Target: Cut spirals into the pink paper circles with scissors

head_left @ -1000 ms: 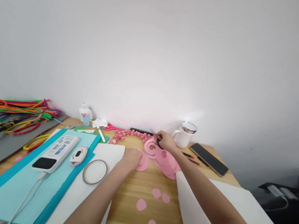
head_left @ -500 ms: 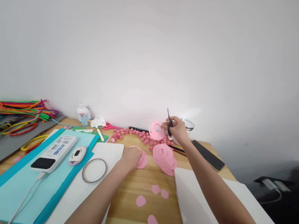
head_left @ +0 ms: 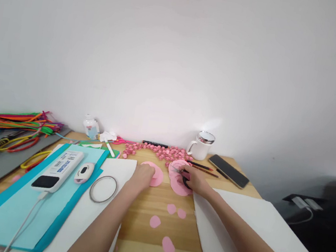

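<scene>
My left hand (head_left: 143, 175) is closed, fingers curled at the left edge of a pink paper circle (head_left: 158, 176) lying on the table; its fingertips are partly hidden. In my right hand (head_left: 193, 179) is a small pair of dark-handled scissors (head_left: 185, 181), blades pointing left. Hand and scissors are over a pile of pink paper rings (head_left: 179, 188). Toward me on the wood lie several pink paper petals (head_left: 168, 246).
Small pink rolled pieces (head_left: 167, 153) are spread along the back, beside a white mug (head_left: 200, 147), pencils (head_left: 205, 171) and a phone (head_left: 228, 171). White sheets (head_left: 236, 220) flank the work area. Leftward are a power bank (head_left: 58, 170), a ring (head_left: 103, 189) and colourful pipe cleaners (head_left: 14, 120).
My right hand has come down from near the mug with the scissors, and the pink ring it held is now at the pile. My left hand has shifted slightly left, showing more of the circle.
</scene>
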The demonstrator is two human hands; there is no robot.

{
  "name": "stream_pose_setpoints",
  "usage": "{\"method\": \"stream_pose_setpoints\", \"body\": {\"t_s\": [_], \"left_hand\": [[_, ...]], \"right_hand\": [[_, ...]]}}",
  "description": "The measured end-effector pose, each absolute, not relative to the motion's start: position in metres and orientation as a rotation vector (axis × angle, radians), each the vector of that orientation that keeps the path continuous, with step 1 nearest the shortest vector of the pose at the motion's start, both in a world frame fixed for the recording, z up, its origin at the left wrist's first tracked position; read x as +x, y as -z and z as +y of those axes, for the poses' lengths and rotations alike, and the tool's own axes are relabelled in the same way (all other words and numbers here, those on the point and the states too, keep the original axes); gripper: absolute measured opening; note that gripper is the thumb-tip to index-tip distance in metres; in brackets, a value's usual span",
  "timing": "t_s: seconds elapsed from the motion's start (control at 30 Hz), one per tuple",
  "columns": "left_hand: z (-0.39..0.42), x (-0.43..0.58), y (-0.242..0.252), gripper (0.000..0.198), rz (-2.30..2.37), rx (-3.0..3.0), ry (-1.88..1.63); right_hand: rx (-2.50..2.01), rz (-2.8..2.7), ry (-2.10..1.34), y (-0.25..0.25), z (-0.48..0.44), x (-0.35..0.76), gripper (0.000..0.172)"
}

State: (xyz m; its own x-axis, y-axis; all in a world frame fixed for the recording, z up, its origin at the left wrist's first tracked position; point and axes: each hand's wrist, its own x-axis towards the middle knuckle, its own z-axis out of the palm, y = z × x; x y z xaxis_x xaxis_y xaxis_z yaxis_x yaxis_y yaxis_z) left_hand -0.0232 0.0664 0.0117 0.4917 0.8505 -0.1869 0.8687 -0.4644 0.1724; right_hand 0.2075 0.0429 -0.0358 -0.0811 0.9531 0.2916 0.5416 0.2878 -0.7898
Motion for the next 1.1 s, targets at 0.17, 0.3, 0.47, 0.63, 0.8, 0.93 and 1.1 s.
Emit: {"method": "stream_pose_setpoints", "body": {"t_s": [0.17, 0.3, 0.47, 0.63, 0.8, 0.93, 1.1], "left_hand": [[0.062, -0.025, -0.008, 0.015, 1.567, 2.424, -0.020], [0.055, -0.033, -0.016, 0.015, 1.719, 2.306, -0.408], [0.037, -0.036, -0.026, 0.025, 1.626, 1.698, -1.398], [0.013, -0.020, -0.013, 0.025, 1.222, 0.985, -1.636], [0.005, -0.015, -0.001, 0.020, 1.214, 1.103, -1.467], [0.012, -0.022, -0.004, 0.021, 1.180, 0.860, -1.611], [0.014, -0.024, -0.014, 0.021, 1.044, 0.704, -1.642]], "right_hand": [[-1.262, -1.631, -0.665, 0.032, 0.036, 0.198, 0.019], [-1.115, -1.535, -0.800, 0.024, 0.032, 0.173, 0.024], [-0.977, -1.413, -1.005, 0.029, 0.029, 0.146, 0.034], [-0.849, -1.249, -1.195, 0.035, 0.032, 0.133, 0.036], [-0.956, -1.206, -1.084, 0.024, 0.027, 0.133, 0.029], [-0.925, -1.230, -1.278, 0.022, 0.005, 0.145, 0.028], [-0.953, -1.135, -1.404, 0.033, -0.037, 0.140, 0.032]]}}
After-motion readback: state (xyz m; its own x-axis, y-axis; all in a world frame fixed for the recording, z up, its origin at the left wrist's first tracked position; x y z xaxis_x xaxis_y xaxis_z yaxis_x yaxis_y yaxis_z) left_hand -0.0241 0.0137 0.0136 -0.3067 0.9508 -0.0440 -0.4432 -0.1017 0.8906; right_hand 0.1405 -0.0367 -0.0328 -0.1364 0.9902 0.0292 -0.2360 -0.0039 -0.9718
